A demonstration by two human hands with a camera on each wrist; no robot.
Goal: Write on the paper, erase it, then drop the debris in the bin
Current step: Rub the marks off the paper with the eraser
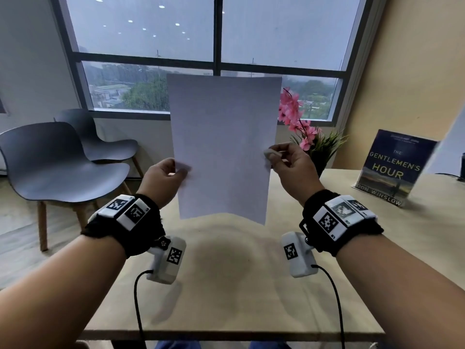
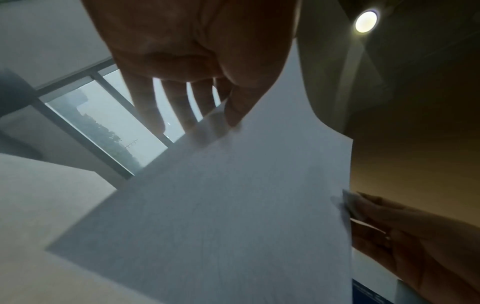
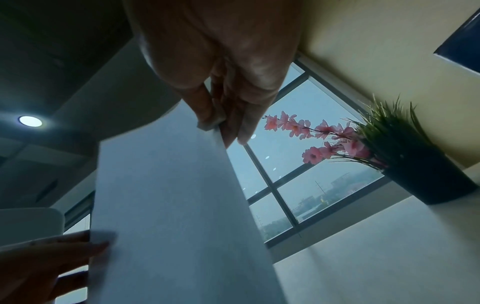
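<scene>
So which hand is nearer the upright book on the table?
Right. The right hand pinches the white paper sheet at its right edge, on the side of the blue hardcover book; the left hand holds the opposite edge, farther away.

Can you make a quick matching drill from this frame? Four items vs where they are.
Items:
1. paper
2. book
3. flower pot
4. grey chairs

Places:
A. on the floor left of the table
B. upright on the table's far right
C. held up off the table, pinched by left hand and right hand
D. on the table by the window, behind the right hand

Pairs: 1-C, 2-B, 3-D, 4-A
</scene>
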